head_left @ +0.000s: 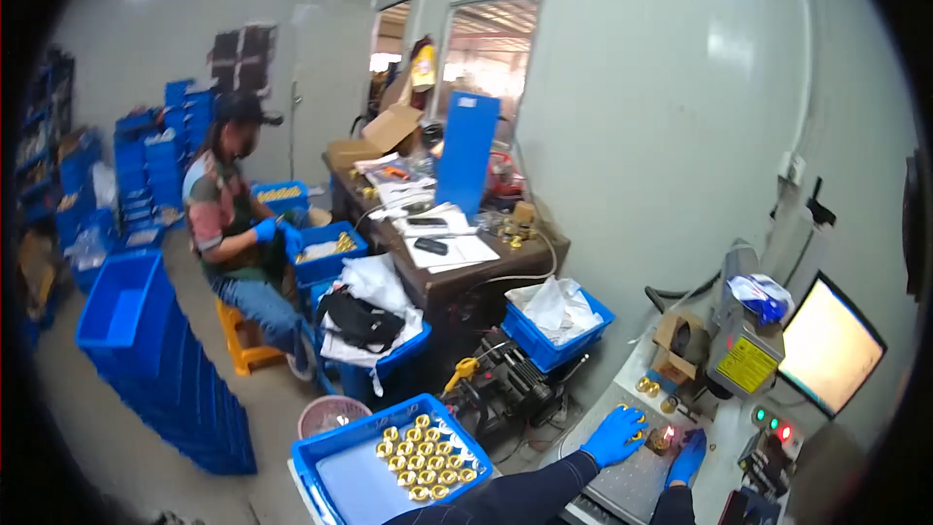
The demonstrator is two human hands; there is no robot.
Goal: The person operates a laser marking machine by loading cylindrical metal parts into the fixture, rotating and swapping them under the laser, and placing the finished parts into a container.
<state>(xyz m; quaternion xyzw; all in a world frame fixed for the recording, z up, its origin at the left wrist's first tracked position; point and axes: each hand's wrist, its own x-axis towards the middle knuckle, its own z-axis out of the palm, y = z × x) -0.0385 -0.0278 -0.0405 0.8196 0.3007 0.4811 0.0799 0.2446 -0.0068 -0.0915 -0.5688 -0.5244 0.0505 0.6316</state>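
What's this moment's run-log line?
left hand: blue-gloved, at gold piece; right hand: blue-gloved, beside lit round piece; blue tray: gold parts inside; co-worker: seated

A grey tabletop (632, 488), dotted with rows of small holes, carries the things. Toward its far left corner stands an open cardboard box (673, 366), with a few round gold-coloured pieces (647, 387) just in front of it. Around the middle sits a small brownish-gold workpiece (660, 443) under a bright spot, between the blue-gloved left hand (612, 436) and right hand (687, 459).
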